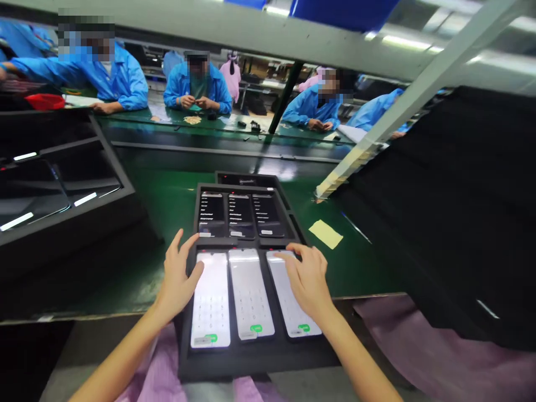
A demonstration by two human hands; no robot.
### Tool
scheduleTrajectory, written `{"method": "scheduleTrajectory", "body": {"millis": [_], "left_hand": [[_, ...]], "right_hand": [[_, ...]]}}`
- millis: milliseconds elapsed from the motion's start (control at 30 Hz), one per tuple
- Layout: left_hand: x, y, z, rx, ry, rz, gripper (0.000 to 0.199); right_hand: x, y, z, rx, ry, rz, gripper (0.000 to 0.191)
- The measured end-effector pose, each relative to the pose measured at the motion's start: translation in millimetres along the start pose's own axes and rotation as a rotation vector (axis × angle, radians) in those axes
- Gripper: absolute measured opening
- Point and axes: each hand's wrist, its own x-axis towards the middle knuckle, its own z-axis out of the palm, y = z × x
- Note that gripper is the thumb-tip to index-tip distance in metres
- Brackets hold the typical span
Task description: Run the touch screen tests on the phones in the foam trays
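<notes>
A black foam tray (pixel 234 365) lies before me, its near end past the table edge. In its near row are three smartphones with lit white dial-pad screens: a left phone (pixel 211 301), a middle phone (pixel 251 290) and a right phone (pixel 288 304). Beyond them sit three phones with dark text menus, among them a dark-screen phone (pixel 240 215). My left hand (pixel 180 276) is at the tray's left side, thumb by the left phone's top, fingers spread and holding nothing. My right hand (pixel 307 276) is over the right phone's upper part, index finger extended at its screen, also holding nothing.
Another black tray (pixel 247 180) lies under the far end. A yellow paper note (pixel 326 234) and a thin pen-like stick (pixel 355 228) are to the right. Large black panels stand left and right, and a white post (pixel 377 128) rises right. Several people in blue coats sit across the bench.
</notes>
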Motion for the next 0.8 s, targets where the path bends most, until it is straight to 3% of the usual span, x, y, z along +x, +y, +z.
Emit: {"method": "scheduleTrajectory", "body": {"millis": [67, 133, 233, 567, 800], "left_hand": [[-37, -18, -2.4, -0.178, 0.024, -0.143, 0.053], [-67, -28, -0.4, -0.34, -0.041, -0.233, 0.063], [-89, -30, 3.7, -0.482, -0.143, -0.279, 0.074], [-86, -11, 7.7, -0.542, -0.145, -0.276, 0.074], [-87, -9, 5.2, -0.578, -0.176, -0.296, 0.075]], "right_hand": [[-34, -30, -6, 0.047, -0.037, -0.131, 0.037], [-60, -56, -7, 0.078, -0.106, -0.243, 0.034], [-80, -82, -1, 0.084, -0.15, -0.306, 0.036], [-83, -109, 12, 0.196, -0.032, -0.161, 0.034], [-84, -111, 17, 0.048, -0.031, -0.176, 0.034]]}}
